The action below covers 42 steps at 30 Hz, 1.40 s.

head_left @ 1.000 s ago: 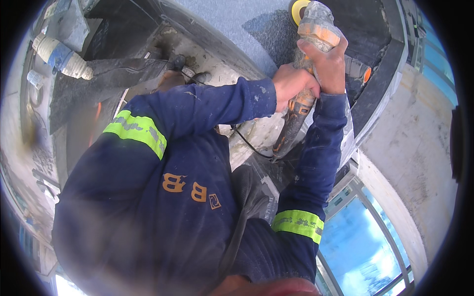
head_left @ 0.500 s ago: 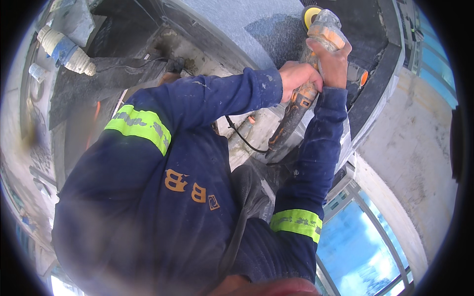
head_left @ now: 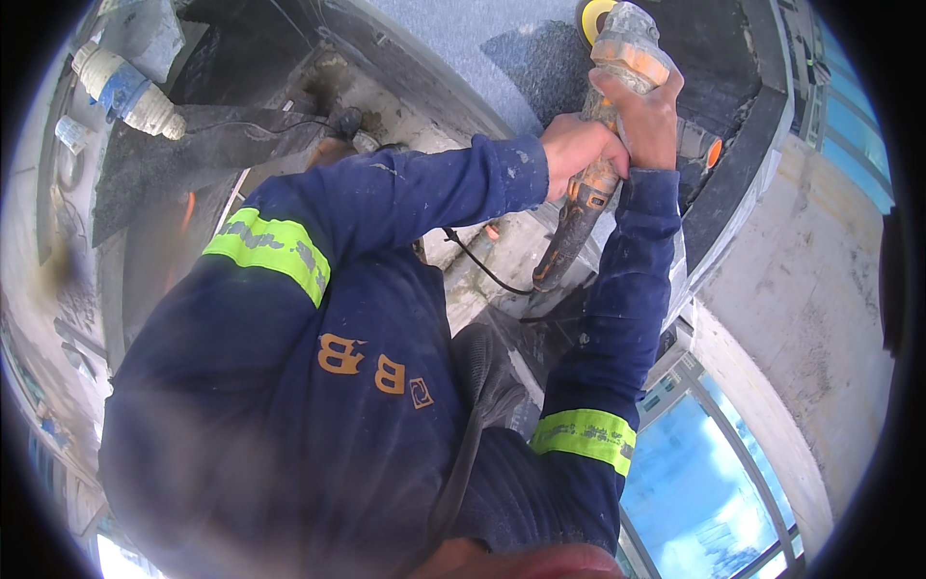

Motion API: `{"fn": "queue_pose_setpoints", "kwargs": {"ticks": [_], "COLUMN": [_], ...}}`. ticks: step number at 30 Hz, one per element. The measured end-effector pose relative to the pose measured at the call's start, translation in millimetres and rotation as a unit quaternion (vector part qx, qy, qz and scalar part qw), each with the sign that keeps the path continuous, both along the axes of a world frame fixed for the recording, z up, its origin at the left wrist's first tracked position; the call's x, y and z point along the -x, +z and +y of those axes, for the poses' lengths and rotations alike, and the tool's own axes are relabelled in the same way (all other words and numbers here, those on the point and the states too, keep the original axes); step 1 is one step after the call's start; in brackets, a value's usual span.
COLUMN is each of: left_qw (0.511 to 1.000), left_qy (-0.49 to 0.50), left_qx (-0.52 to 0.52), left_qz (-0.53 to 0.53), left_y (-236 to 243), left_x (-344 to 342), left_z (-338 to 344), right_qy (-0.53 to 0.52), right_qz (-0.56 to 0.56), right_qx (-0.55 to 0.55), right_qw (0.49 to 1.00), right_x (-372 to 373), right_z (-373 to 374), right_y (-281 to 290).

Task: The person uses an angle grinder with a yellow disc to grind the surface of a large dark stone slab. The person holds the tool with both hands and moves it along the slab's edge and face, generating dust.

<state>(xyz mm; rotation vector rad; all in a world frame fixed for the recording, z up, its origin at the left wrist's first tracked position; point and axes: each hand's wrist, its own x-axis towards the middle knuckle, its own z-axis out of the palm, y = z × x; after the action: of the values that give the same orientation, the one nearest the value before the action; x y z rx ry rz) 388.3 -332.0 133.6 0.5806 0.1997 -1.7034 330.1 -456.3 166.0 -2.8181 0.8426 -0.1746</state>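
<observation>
An orange and grey power grinder [head_left: 603,145] sits near the top of the frame, a bit right of the middle. Its yellow round disc [head_left: 590,13] is at the very top edge, against a dark grey stone slab [head_left: 540,58]. The tool is dusty and points up, tilted a little to the right. The left hand [head_left: 576,154] is wrapped around the tool's orange handle, fingers closed tight on it. The right hand [head_left: 646,121] grips the front part of the grinder, just below its grey head, fingers closed around it too. The two hands are just beside each other. A black cord [head_left: 482,270] hangs down from the handle's lower end and curves to the left. Both arms wear dark blue sleeves [head_left: 434,193] with bright yellow bands [head_left: 275,251]. In the upper left of the frame lies a white and blue plug [head_left: 125,92] on a dusty floor [head_left: 405,106]. In the lower right is blue glass [head_left: 694,492] with a pale wall [head_left: 801,318] above it.
</observation>
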Motion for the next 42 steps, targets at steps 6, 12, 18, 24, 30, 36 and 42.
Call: {"fn": "queue_pose_setpoints", "kwargs": {"ticks": [6, 12, 18, 24, 30, 36, 42], "left_qw": [0.999, 1.000, 0.999, 0.998, 0.999, 0.997, 0.999], "left_qy": [-0.027, -0.001, -0.007, -0.016, -0.001, -0.030, -0.016], "left_qx": [0.002, -0.009, -0.008, -0.012, 0.004, 0.021, 0.013], "left_qz": [0.033, 0.000, 0.033, 0.054, 0.044, 0.066, 0.031], "left_y": [9, 10, 11, 14, 9, 7, 3], "left_x": [0, 7, 12, 7, 7, 9, 14], "left_z": [7, 8, 9, 8, 2, 2, 3], "right_qy": [-0.008, -0.061, -0.098, 0.078, -0.111, -0.086, -0.081], "right_qz": [0.058, -0.042, -0.030, 0.153, -0.033, 0.048, 0.010], "right_qx": [0.044, -0.071, -0.100, 0.149, -0.087, -0.013, -0.053], "right_qw": [0.997, 0.995, 0.990, 0.974, 0.989, 0.995, 0.995], "right_x": [2, 7, 9, 7, 4, 1, 6], "right_z": [4, 6, 10, 8, 1, 3, 7], "right_y": [2, 1, 8, 14, 6, 11, 10]}}
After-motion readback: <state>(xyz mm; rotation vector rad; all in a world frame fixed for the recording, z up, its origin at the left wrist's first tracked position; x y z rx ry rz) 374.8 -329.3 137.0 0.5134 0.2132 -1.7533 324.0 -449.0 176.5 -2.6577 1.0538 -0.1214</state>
